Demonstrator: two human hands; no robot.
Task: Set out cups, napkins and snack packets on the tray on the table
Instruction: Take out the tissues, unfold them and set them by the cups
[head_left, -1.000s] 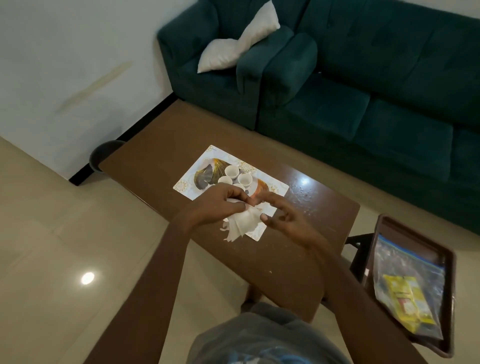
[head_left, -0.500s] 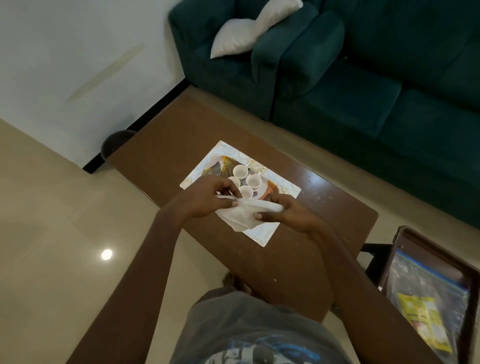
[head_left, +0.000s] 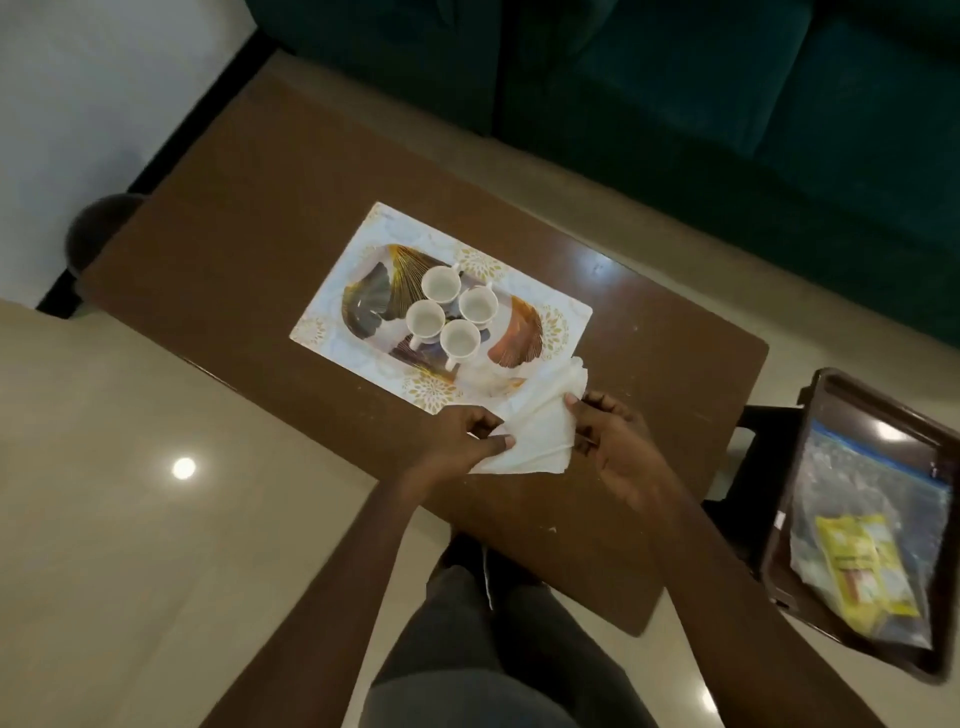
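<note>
Head view: both hands, left (head_left: 457, 434) and right (head_left: 610, 439), now pinch the napkins (head_left: 530, 431) lower, fanned over the tray's (head_left: 332, 312) near corner (cups (head_left: 449, 312) already set); snack packets (head_left: 862, 566) remain aside, still unplaced.

Dim indoor light, ceiling-lamp glare on floor (head_left: 183, 467) and table (head_left: 597, 267), slight motion blur.

tray (head_left: 332, 327): white, with gold lace-like medallions and dark, gold and copper fan-shaped leaves;
cups (head_left: 450, 312): plain white;
napkins (head_left: 530, 441): white;
table (head_left: 234, 218): dark brown;
sofa (head_left: 727, 104): deep teal;
snack packet (head_left: 857, 566): yellow, inside a clear bag with a blue strip
</note>
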